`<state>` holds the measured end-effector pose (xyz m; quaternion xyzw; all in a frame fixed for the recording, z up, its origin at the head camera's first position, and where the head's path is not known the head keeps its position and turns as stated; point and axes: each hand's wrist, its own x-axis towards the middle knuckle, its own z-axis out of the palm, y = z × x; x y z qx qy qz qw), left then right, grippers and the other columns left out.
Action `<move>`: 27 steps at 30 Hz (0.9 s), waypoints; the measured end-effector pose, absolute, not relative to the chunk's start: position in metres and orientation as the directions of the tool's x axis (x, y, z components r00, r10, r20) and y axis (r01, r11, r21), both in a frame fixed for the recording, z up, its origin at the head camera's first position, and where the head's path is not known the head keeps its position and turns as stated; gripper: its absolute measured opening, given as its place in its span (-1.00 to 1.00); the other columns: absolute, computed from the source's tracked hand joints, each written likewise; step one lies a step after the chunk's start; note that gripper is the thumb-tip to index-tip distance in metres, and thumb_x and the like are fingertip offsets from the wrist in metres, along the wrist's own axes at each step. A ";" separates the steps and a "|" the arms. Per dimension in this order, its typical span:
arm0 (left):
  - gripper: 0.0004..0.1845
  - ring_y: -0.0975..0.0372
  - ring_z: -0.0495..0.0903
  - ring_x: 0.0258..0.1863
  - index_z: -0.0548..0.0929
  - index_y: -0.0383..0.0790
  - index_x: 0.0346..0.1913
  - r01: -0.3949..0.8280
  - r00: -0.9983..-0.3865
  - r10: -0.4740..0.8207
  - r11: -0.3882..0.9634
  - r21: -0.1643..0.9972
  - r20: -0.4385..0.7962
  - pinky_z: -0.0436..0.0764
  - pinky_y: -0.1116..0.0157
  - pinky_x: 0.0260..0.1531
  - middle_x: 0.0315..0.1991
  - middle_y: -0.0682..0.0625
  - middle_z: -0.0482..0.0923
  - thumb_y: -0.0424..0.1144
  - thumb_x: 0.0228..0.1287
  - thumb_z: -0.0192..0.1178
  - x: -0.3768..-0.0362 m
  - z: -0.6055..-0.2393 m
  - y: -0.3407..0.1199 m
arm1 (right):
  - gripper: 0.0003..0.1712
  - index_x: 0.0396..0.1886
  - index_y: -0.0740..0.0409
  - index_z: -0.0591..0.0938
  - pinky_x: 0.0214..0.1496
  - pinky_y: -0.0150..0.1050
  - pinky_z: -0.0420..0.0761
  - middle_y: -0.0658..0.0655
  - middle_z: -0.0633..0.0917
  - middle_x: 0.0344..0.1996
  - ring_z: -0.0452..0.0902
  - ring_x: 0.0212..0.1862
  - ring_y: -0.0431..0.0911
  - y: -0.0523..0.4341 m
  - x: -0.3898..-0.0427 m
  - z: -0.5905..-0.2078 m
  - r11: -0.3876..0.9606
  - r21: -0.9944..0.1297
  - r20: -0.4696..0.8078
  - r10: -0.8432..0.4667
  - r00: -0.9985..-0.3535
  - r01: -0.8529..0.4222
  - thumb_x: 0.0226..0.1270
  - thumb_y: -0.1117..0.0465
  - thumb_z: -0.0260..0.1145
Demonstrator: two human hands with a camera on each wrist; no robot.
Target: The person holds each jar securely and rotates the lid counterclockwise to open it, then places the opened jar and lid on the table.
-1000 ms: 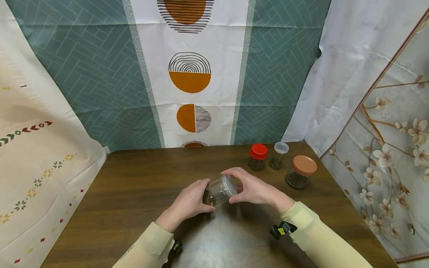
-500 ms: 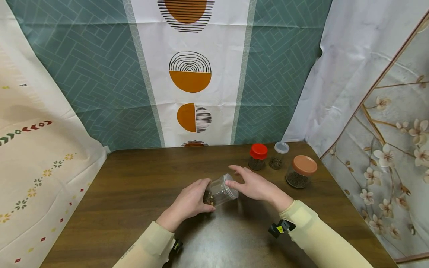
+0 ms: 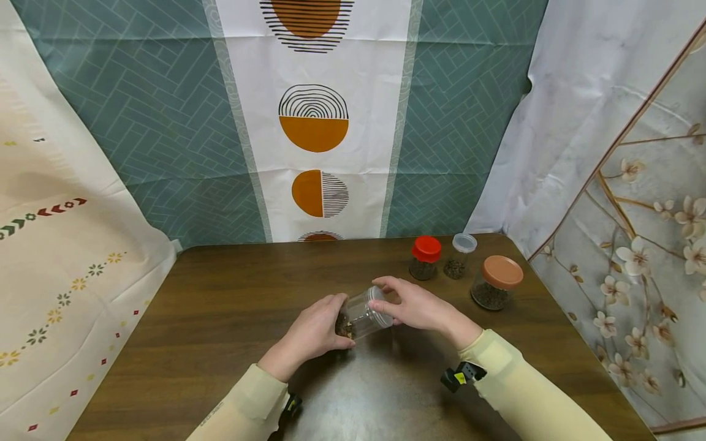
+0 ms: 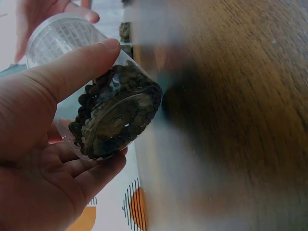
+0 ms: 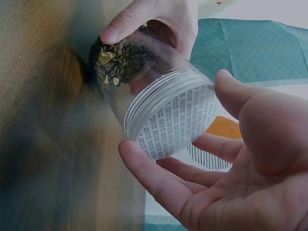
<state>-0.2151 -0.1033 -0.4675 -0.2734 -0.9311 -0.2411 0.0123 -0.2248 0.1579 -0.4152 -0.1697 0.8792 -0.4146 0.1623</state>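
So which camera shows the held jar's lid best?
The right wrist view: it faces the lid, showing rows of print. The head view has it small, partly behind the right hand; the left wrist view, through the clear jar.

Clear jar (image 3: 361,313) with dark brown contents (image 5: 126,60), whitish lid (image 5: 179,120) with rows of grey print, red jar lid (image 3: 426,250), translucent white jar lid (image 3: 464,243), terracotta jar lid (image 3: 502,272), brown wood-grain desk (image 3: 248,285), teal herringbone fabric (image 3: 165,110), black-lined orange circles (image 3: 313,131), pale yellow sleeves (image 3: 515,375)
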 end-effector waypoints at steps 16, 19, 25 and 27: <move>-0.07 0.05 0.65 -0.04 0.54 -0.36 0.36 0.516 -0.849 0.505 0.734 0.441 0.155 0.69 -0.03 0.00 0.06 -0.17 0.67 -0.09 -0.01 0.82 -0.216 -0.467 -0.102 | -0.22 0.63 0.03 0.45 0.19 0.02 0.74 0.15 0.62 0.37 0.60 0.39 0.16 0.164 -0.223 -0.415 0.561 -0.785 -0.083 -0.514 -0.854 -0.262 0.58 -0.10 0.48; -0.08 0.05 0.65 -0.04 0.54 -0.36 0.36 0.517 -0.849 0.505 0.736 0.436 0.154 0.69 -0.03 0.00 0.05 -0.17 0.67 -0.09 -0.01 0.82 -0.216 -0.467 -0.101 | -0.22 0.63 0.01 0.46 0.30 0.11 0.68 0.11 0.63 0.36 0.57 0.42 0.14 0.166 -0.223 -0.416 0.570 -0.766 -0.062 -0.524 -0.849 -0.296 0.58 -0.10 0.48; -0.10 0.05 0.64 -0.05 0.54 -0.35 0.34 0.516 -0.849 0.508 0.736 0.438 0.145 0.68 -0.04 0.00 0.04 -0.16 0.66 -0.09 0.01 0.81 -0.215 -0.466 -0.101 | -0.19 0.64 0.02 0.45 0.35 0.21 0.62 0.12 0.60 0.35 0.56 0.37 0.12 0.168 -0.223 -0.417 0.570 -0.745 -0.031 -0.549 -0.835 -0.347 0.53 -0.05 0.53; -0.10 0.04 0.64 -0.05 0.54 -0.35 0.34 0.516 -0.849 0.509 0.737 0.436 0.143 0.68 -0.04 0.00 0.04 -0.16 0.66 -0.09 0.01 0.81 -0.215 -0.466 -0.101 | -0.17 0.65 0.02 0.45 0.34 0.22 0.62 0.13 0.59 0.35 0.55 0.36 0.12 0.169 -0.222 -0.417 0.579 -0.732 -0.027 -0.551 -0.834 -0.359 0.51 -0.04 0.55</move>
